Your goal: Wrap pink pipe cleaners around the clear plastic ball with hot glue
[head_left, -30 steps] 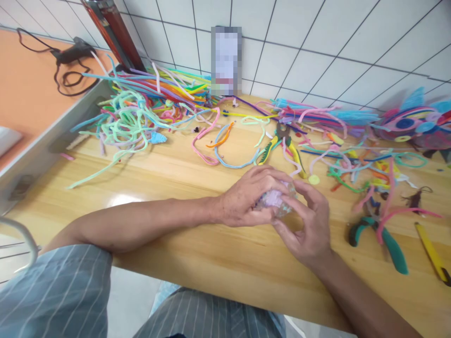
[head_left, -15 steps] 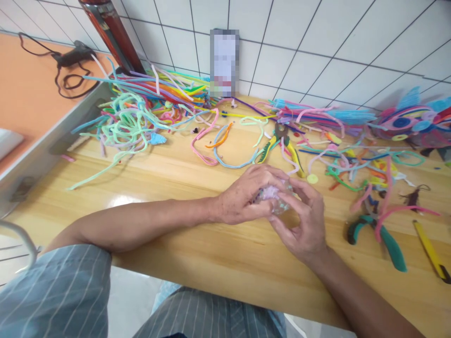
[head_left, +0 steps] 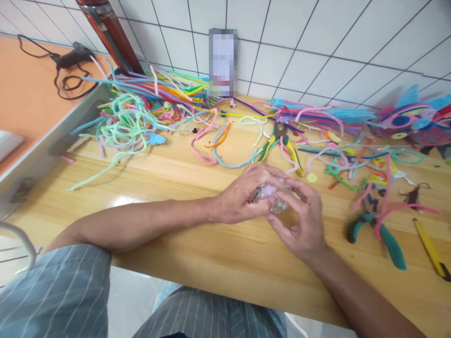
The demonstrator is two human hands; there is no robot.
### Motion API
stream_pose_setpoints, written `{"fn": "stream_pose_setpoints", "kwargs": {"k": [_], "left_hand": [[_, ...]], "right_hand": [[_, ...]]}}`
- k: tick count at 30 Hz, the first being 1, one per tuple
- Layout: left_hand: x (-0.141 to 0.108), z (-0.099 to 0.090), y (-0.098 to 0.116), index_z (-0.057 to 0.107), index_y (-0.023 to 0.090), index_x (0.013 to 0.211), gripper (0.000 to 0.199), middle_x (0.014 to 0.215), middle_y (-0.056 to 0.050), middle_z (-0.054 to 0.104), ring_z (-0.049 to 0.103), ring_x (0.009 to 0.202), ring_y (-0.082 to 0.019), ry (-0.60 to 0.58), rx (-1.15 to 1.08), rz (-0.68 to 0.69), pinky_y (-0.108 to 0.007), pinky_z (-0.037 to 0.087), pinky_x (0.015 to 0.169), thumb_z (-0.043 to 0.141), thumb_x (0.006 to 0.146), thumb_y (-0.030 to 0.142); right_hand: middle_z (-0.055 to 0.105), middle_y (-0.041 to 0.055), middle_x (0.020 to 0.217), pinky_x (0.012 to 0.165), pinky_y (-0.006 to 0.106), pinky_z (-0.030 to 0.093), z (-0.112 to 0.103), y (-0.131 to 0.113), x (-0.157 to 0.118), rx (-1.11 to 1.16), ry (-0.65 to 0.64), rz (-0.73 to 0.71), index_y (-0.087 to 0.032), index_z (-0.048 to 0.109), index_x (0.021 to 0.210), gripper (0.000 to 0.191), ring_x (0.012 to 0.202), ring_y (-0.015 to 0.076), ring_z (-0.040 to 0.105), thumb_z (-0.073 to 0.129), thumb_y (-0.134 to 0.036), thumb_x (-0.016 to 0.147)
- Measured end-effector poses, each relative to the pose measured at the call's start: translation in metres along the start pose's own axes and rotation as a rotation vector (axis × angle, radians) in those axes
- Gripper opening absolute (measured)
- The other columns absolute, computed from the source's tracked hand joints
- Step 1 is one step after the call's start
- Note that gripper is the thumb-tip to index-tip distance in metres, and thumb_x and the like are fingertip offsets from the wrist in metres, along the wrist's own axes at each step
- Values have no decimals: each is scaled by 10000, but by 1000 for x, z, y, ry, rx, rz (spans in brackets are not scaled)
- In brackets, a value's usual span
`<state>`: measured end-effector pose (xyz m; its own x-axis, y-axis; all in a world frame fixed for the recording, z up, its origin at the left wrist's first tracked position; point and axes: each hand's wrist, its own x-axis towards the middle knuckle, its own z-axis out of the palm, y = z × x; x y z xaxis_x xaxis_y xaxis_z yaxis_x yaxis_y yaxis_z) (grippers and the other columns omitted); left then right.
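Between both hands, above the wooden table, is a small, rounded, clear plastic object with light purple inside. Its exact kind is hidden by my fingers. My left hand comes from the left, fingers curled over its top and thumb against its near side. From the right, my right hand grips it between bent fingers and thumb. Just beyond the hands lie yellow-and-green handled pliers, with a pale pink pipe cleaner across them, and a pale yellow disc.
A tangle of mint-green pipe cleaners and a colourful bundle lie back left. Teal-handled pliers and a yellow utility knife are at right. A phone leans on the tiled wall; a colourful fish-like craft stands back right.
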<state>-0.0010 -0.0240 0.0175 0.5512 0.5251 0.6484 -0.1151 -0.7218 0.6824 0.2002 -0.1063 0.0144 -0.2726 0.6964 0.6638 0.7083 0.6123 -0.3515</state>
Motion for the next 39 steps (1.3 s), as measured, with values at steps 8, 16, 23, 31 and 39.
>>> {"fn": "stream_pose_setpoints", "kwargs": {"k": [8,16,23,31,39], "left_hand": [[-1,-3,-3,607,240,1289,259,1415,-144,693,653,1363,-266,-40,-62,-30,-507,523,1150,563,1057,346],[-2,-2,-8,586,239,1306,313,1420,-160,678,640,1380,-266,-31,-26,-30,-488,537,1131,651,1017,339],[-2,-5,-5,585,235,1317,312,1451,-165,663,620,1402,-274,-67,-17,-52,-503,510,1161,626,1036,366],[-2,-2,-5,573,240,1304,305,1408,-151,687,633,1389,-261,-38,-10,-11,-490,510,1158,652,1032,354],[-3,0,1,578,240,1316,341,1383,-142,705,651,1356,-271,-27,19,52,-495,510,1151,676,1007,347]], "right_hand": [[596,133,1423,1007,563,620,0,1,2,-12,-1,-4,-334,542,1512,657,1295,344,645,794,-254,911],[551,159,1471,1057,584,582,-4,6,3,67,-69,10,-295,537,1521,616,1357,353,600,743,-275,940],[580,127,1425,1032,575,580,-2,6,4,23,-36,41,-332,542,1485,625,1310,345,629,751,-230,905],[596,122,1397,1026,570,588,0,1,5,36,4,45,-320,568,1435,603,1293,337,641,771,-205,879],[603,123,1380,994,577,606,-2,1,1,30,16,-3,-311,584,1412,606,1268,343,651,774,-179,852]]}}
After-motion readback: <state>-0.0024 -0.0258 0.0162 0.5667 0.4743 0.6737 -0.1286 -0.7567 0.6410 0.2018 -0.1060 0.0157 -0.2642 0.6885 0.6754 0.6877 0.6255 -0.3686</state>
